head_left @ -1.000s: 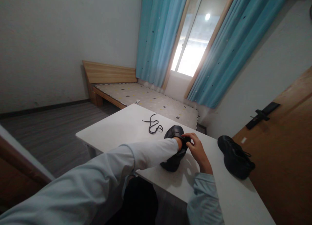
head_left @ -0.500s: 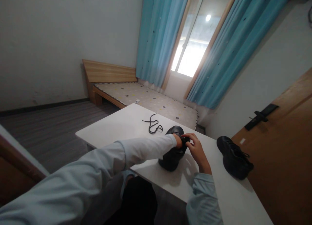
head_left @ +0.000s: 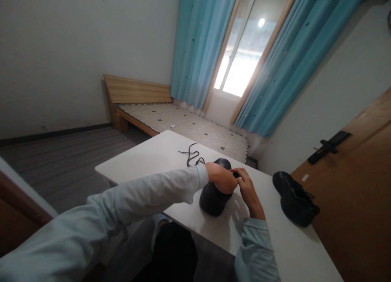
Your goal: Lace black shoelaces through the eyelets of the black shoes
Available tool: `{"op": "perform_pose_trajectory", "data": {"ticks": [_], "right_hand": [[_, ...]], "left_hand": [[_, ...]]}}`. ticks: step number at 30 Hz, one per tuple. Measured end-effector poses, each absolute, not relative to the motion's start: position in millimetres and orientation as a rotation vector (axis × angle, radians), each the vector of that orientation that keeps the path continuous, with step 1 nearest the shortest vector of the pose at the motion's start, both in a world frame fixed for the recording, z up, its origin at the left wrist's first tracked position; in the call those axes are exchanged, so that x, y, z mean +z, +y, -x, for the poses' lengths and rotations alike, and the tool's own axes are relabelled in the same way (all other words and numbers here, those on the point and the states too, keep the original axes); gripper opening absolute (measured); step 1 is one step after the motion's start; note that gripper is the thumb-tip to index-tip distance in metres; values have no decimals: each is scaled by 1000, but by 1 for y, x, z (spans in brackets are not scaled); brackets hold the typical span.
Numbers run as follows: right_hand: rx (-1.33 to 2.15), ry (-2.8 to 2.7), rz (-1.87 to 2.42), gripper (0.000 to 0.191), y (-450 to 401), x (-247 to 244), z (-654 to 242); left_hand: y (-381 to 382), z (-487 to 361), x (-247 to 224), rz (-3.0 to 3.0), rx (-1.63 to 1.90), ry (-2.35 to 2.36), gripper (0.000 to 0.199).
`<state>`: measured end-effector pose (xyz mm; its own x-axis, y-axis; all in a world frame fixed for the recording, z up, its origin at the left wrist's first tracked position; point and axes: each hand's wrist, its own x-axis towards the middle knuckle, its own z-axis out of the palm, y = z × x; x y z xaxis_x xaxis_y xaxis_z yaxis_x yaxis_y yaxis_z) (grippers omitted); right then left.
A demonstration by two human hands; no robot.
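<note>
A black shoe [head_left: 214,200] stands on the white table [head_left: 137,159] in front of me. My left hand [head_left: 222,178] lies across the top of this shoe, its back toward the camera and its fingers hidden. At the shoe's right side my right hand [head_left: 247,188] has thumb and fingers pinched near the opening; what they grip is too small to make out. Both hands meet there. A loose black shoelace [head_left: 192,153] lies curled on the table, beyond my left forearm. Another black shoe [head_left: 295,198], with a lace in it, rests at the table's right.
Behind the table is a low bed [head_left: 195,125] with a wooden headboard [head_left: 137,89]. Blue curtains [head_left: 201,45] hang beside a bright window [head_left: 244,49]. A wooden door [head_left: 351,184] with a black handle stands at the right, close to the table edge.
My left hand has come up and turned over the shoe, so more of its back shows and the sleeve has drawn back to the left. The right hand has barely moved.
</note>
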<state>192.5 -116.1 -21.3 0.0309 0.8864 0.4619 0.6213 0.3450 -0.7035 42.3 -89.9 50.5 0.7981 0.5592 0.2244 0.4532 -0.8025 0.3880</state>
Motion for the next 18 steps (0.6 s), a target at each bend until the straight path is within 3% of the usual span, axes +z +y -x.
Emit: {"op": "perform_pose_trajectory", "data": {"ticks": [5, 18], "right_hand": [[356, -1687, 1375, 33, -116, -20, -193], [346, -1676, 1374, 34, -115, -17, -191]], "left_hand": [[-93, -26, 58, -2836, -216, 419, 43], [-90, -26, 40, -2951, -257, 468, 51]]}}
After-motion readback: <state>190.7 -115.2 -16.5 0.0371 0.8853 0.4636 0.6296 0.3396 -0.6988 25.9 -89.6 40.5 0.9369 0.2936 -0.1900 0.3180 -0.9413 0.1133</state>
